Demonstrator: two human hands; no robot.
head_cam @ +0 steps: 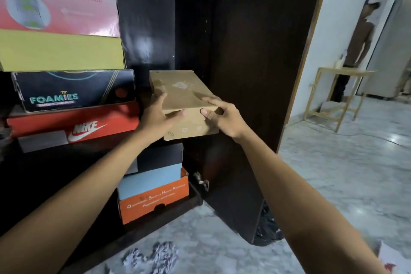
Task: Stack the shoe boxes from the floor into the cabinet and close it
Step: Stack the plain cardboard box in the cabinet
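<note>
both grips [160, 115] [224, 118] clasping brown shoe box [180, 93] near end, box between them, inside cabinet [244, 73]

Dim cabinet interior [155, 29], motion blur, edge distortion.

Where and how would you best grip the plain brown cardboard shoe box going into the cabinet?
Grip the plain brown cardboard shoe box by its near end, one hand at each front corner, as the left hand and right hand do. Its far end points into the cabinet, so only the front is reachable.
</note>
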